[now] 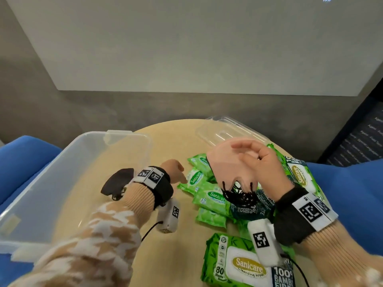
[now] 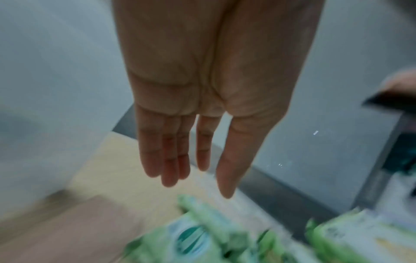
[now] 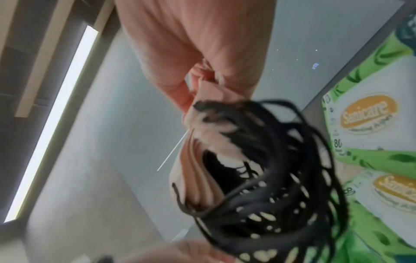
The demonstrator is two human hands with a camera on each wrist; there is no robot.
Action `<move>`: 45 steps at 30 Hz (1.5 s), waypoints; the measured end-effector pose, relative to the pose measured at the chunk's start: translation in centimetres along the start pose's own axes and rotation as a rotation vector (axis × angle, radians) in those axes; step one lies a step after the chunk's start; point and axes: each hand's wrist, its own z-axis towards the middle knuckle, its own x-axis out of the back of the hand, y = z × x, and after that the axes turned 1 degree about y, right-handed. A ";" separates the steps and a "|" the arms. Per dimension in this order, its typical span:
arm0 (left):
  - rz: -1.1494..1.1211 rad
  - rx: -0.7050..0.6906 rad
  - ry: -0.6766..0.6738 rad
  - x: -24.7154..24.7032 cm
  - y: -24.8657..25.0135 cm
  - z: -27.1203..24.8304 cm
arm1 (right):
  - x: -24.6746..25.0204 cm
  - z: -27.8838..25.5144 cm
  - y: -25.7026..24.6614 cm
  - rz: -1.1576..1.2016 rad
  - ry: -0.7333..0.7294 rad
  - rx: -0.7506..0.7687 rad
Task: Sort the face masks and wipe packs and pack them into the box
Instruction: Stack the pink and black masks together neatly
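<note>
My right hand (image 1: 253, 155) is raised over the table and pinches a bundle of pink face masks (image 1: 226, 166) by the top edge. Their black ear loops (image 1: 241, 196) hang in a tangle below. The right wrist view shows the fingers (image 3: 180, 92) gripping the pink masks (image 3: 193, 178). My left hand (image 1: 178, 170) is open with straight fingers (image 2: 171, 169) just above the small green wipe packs (image 1: 196, 177), touching nothing. One black mask (image 1: 118, 181) lies on the table beside the clear plastic box (image 1: 91, 134) at the left.
The box's clear lid (image 1: 226, 131) lies at the far side of the round wooden table (image 1: 170, 141). Large green wipe packs lie near the front edge (image 1: 244, 264) and at the right (image 1: 298, 172). Blue seating (image 1: 24, 158) flanks the table.
</note>
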 end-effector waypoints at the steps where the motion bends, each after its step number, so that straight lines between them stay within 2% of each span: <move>1: 0.079 0.030 -0.014 -1.1 -0.7 1.0 | 0.2 0.1 0.2 0.002 0.013 -0.006; 4: 0.266 0.162 -0.059 -5.0 -3.2 4.6 | 0.8 0.5 1.0 0.012 0.034 -0.019; 6: 0.339 0.271 -0.028 -7.6 -5.4 7.6 | 1.1 0.7 1.5 0.019 0.049 -0.029; 8: 0.357 0.335 -0.020 -8.2 -5.4 6.6 | 1.5 0.8 1.9 0.013 0.069 -0.034; 10: 0.366 0.328 -0.020 -8.5 -5.0 5.4 | 1.9 0.9 2.2 0.008 0.088 -0.031; 14: 0.328 0.171 0.035 -9.8 -5.7 7.0 | 2.5 1.0 3.0 -0.016 0.095 -0.024; 18: 0.343 0.172 0.017 -8.2 -4.5 4.6 | 2.1 0.6 2.5 -0.041 0.076 -0.034; 21: 0.211 0.140 0.116 -6.8 -2.3 3.2 | 1.9 0.4 2.2 -0.062 0.066 -0.011; 24: 0.130 0.018 0.208 -4.7 0.6 1.8 | 1.8 0.1 2.6 -0.054 0.096 -0.037; 26: -0.020 -0.059 0.245 -2.8 2.4 0.4 | 1.5 -0.2 2.5 -0.060 0.106 -0.030; 28: -0.307 -0.149 0.252 -0.9 4.0 -1.3 | 1.1 -0.5 1.9 -0.059 0.113 -0.015; 31: -0.683 -0.258 0.162 1.6 5.6 -4.5 | 0.8 -0.8 0.7 -0.034 0.098 -0.013; 34: -0.841 -0.340 0.095 3.2 5.7 -6.9 | 1.0 -1.1 0.2 -0.046 0.096 0.005; 37: -0.873 -0.383 0.139 3.5 5.3 -8.2 | 1.0 -1.3 -0.1 -0.070 0.105 -0.007; 39: -0.858 -0.429 0.215 3.7 5.1 -8.8 | 0.9 -1.3 -0.5 -0.069 0.113 -0.015; 42: -0.700 -0.528 0.312 3.5 5.0 -9.3 | 0.0 -1.5 -1.2 -0.052 0.079 0.010; 45: -0.536 -0.638 0.264 2.8 5.3 -10.0 | -1.3 -1.9 -2.0 0.010 -0.003 0.000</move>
